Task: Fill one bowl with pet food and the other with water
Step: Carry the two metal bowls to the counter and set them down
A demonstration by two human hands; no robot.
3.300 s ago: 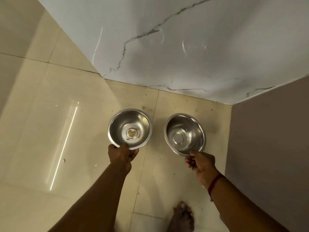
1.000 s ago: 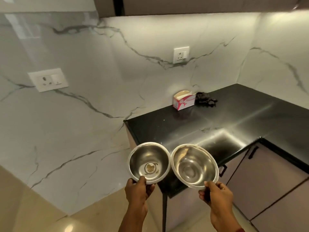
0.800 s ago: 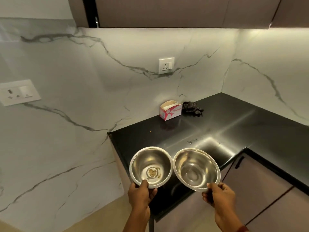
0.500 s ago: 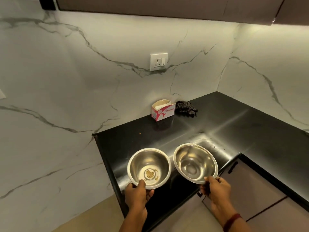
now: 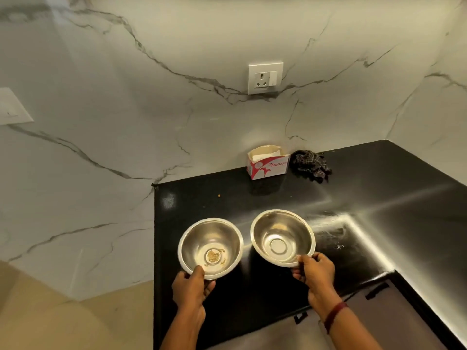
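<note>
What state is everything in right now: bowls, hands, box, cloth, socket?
Left bowl: upright, only a few crumbs at the bottom.
Right bowl: upright, empty.
Left hand: grips the left bowl's near rim.
Right hand: grips the right bowl's near rim.
Box: top open, standing by the wall.
Cloth: crumpled beside the box.
Socket: nothing plugged in.

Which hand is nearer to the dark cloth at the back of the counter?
Right. The right hand, holding the clean bowl, is almost straight in front of the dark cloth; the left hand, holding the bowl with crumbs, is further left.
</note>
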